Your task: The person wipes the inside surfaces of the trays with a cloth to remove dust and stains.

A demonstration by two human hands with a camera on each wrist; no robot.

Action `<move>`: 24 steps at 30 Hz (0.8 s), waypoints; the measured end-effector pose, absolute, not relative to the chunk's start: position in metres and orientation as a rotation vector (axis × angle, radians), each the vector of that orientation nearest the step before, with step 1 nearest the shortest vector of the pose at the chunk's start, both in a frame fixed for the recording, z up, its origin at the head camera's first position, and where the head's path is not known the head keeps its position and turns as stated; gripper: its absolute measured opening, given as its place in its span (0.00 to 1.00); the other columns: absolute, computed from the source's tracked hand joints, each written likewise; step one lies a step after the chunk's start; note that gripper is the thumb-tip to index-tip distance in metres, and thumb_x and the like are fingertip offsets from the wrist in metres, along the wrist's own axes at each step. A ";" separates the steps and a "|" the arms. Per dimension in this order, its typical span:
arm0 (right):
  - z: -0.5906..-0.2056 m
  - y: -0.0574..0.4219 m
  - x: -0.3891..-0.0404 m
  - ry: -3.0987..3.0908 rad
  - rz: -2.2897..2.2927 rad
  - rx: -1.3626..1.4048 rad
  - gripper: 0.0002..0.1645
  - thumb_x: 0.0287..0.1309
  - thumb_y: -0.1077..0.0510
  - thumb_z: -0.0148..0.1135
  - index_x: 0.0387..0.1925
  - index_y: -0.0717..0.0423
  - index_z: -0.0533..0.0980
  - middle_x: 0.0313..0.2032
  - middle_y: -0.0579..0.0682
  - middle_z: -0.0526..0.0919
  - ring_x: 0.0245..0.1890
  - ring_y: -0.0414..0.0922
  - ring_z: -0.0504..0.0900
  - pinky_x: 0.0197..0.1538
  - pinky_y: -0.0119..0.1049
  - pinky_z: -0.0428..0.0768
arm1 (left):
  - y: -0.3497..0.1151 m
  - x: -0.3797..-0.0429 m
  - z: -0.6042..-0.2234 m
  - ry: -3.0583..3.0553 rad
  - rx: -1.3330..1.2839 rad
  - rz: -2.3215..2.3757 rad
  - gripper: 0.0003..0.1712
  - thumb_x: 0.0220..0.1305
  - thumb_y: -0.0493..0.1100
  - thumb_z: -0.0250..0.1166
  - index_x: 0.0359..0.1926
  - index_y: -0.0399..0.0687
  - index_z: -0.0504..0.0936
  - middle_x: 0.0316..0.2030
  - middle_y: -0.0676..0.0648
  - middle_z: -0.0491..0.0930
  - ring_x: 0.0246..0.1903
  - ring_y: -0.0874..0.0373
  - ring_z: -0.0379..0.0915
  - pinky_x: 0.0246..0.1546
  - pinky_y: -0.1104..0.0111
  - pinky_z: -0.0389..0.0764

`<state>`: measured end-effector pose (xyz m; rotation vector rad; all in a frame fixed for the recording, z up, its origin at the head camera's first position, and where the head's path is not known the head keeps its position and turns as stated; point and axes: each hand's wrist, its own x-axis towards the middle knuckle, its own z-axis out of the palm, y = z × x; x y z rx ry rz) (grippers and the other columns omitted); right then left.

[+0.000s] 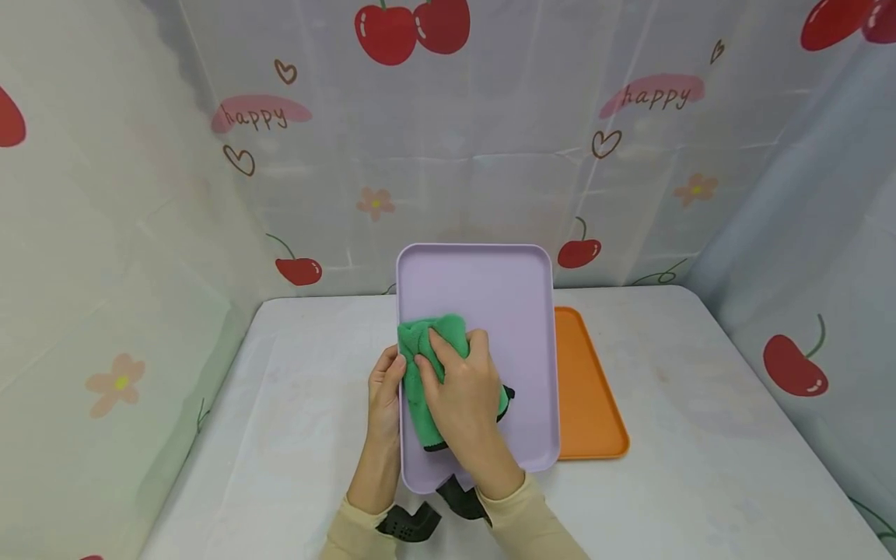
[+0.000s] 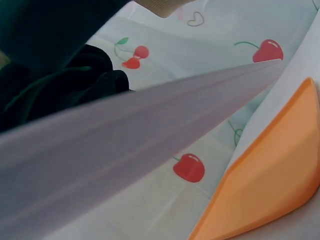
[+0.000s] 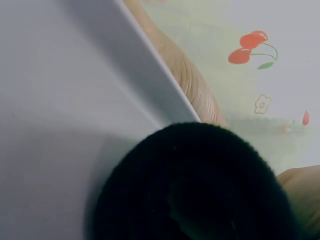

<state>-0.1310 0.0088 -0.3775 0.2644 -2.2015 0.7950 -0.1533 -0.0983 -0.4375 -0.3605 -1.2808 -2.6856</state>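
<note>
A light purple tray (image 1: 476, 280) is held up at a tilt over the table, its inner face toward me. My left hand (image 1: 385, 397) grips its left rim, thumb at the front and the other fingers partly hidden behind. Against the tray's inner face, my right hand (image 1: 462, 389) holds a bunched green cloth (image 1: 420, 408) with dark edging, near the left rim. In the right wrist view the cloth (image 3: 195, 155) looks almost black and lies close by the tray wall (image 3: 155, 65). The left wrist view catches the tray (image 2: 150, 120) from its edge.
An orange tray (image 1: 591, 397) lies on the white table (image 1: 315, 389), partly behind the purple one. A curtain (image 1: 483, 179) with cherry prints hangs behind the table and along both sides. Black devices (image 1: 413, 523) are worn at the wrists.
</note>
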 end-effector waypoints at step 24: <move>-0.379 0.025 -0.137 -2.208 1.103 0.212 0.24 0.43 0.56 0.79 0.46 0.55 0.85 0.36 0.57 0.75 0.33 0.47 0.74 0.30 0.37 0.77 | -0.099 -0.151 -0.434 -1.243 -0.296 -2.720 0.16 0.73 0.36 0.49 0.43 0.55 0.83 0.38 0.57 0.85 0.36 0.66 0.82 0.37 0.76 0.82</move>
